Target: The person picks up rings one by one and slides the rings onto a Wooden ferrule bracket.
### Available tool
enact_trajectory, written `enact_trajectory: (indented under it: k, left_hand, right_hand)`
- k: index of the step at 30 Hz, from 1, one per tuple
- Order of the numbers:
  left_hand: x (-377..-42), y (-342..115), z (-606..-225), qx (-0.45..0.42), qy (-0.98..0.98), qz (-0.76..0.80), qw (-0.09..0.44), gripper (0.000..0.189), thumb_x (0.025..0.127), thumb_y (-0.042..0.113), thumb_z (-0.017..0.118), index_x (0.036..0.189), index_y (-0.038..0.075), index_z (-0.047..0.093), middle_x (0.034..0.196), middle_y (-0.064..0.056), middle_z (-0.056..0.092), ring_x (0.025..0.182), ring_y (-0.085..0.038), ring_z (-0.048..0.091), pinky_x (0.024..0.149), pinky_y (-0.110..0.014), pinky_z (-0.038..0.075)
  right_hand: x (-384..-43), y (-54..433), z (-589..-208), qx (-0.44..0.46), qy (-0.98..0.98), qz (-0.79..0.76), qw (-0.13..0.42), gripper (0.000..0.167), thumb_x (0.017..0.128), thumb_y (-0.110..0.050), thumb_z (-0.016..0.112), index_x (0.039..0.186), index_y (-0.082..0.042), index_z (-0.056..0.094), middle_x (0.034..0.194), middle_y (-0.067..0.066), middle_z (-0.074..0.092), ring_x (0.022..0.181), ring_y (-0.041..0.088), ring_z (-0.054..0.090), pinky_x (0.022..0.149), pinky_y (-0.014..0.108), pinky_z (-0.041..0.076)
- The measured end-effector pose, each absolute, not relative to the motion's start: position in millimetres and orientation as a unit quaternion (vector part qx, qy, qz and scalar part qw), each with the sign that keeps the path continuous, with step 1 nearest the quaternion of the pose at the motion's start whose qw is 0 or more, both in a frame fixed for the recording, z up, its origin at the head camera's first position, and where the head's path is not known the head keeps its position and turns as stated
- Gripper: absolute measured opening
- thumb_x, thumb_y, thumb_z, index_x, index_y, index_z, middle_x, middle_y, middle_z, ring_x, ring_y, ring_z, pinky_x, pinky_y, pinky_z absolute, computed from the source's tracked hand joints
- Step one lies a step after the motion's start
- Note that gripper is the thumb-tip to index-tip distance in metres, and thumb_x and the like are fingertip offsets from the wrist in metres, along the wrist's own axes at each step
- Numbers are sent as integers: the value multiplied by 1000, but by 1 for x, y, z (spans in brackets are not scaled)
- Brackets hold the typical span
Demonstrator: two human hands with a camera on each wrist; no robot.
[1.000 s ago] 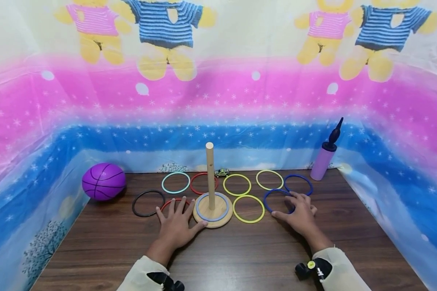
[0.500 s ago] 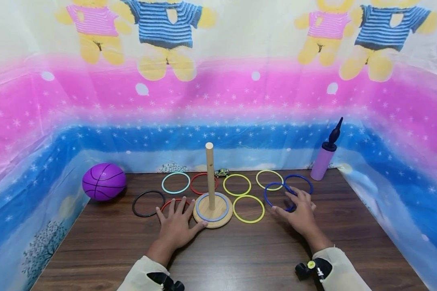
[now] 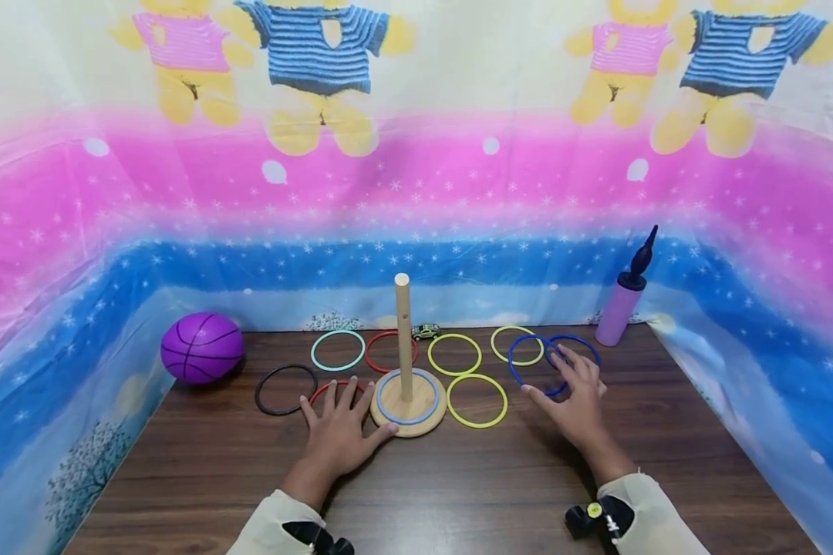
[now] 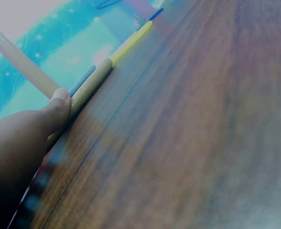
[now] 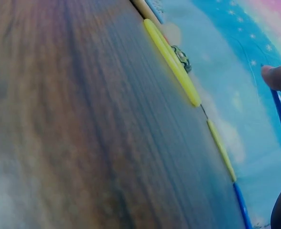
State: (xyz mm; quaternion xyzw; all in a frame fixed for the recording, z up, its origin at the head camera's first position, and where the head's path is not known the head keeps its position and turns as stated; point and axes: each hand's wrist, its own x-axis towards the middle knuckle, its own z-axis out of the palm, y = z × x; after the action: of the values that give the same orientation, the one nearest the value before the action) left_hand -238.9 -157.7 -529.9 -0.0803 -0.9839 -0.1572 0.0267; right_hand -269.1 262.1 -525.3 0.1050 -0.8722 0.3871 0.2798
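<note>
My right hand (image 3: 578, 401) pinches a blue ring (image 3: 510, 362) between thumb and fingers. The ring is raised and tilted, its far side overlapping a pale yellow ring (image 3: 517, 327) and a second blue ring (image 3: 590, 340). In the right wrist view, the held ring (image 5: 280, 114) stands well above the tabletop, by the thumb. My left hand (image 3: 338, 435) lies with fingers spread, its thumb touching the edge of a round wooden base (image 3: 430, 421). An upright wooden peg (image 3: 406, 339) rises from that base, with a light blue ring (image 3: 436, 396) around its foot. Left fingers partly cover a red ring (image 3: 317, 393).
Two yellow rings (image 3: 477, 426) lie right of the base. Behind are a turquoise ring (image 3: 338, 332), another red ring (image 3: 368, 354) and a toy car (image 3: 426, 332). A black ring (image 3: 257, 393) and purple ball (image 3: 202, 347) are left; a hand pump (image 3: 621, 308) stands back right.
The blue ring in my right hand has come up off the table and tilted, its far edge rising over the rings behind. My left hand has stayed in place.
</note>
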Motion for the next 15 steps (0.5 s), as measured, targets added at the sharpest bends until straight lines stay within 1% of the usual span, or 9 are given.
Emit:
enact_trajectory:
  k: [4, 7, 11, 15]
  left_hand:
    - [-240, -159, -530, -81, -984, -157, 28, 95, 98, 82, 55, 172, 26, 39, 180, -18, 31, 167, -56, 17, 119, -93, -1]
    - [-240, -160, -529, -83, -983, -159, 32, 95, 98, 82, 56, 172, 26, 39, 179, -18, 32, 167, -56, 18, 119, -93, -1]
    - [-240, -159, -530, -83, -983, -159, 26, 95, 98, 83, 55, 173, 27, 38, 180, -17, 30, 167, -55, 17, 119, -93, -2]
    - [-239, -157, -530, -83, -984, -158, 23, 95, 98, 84, 54, 172, 27, 38, 180, -17, 30, 167, -55, 17, 119, -93, -1]
  right_hand:
    - [-270, 256, -519, 116, -860, 385, 313, 83, 79, -21, 96, 150, 8, 61, 163, 26, 51, 152, 53, 31, 109, 79, 19]
    - [-271, 251, -512, 125, -851, 393, 326, 86, 78, -20, 97, 150, 8, 61, 163, 25, 52, 150, 53, 33, 108, 78, 19]
    - [-270, 240, -501, 138, -846, 399, 325, 89, 78, -20, 98, 154, 6, 58, 163, 24, 52, 151, 50, 33, 110, 77, 17]
    - [-270, 229, -489, 148, -844, 400, 325, 90, 80, -20, 98, 156, 4, 57, 165, 23, 51, 152, 48, 34, 112, 74, 17]
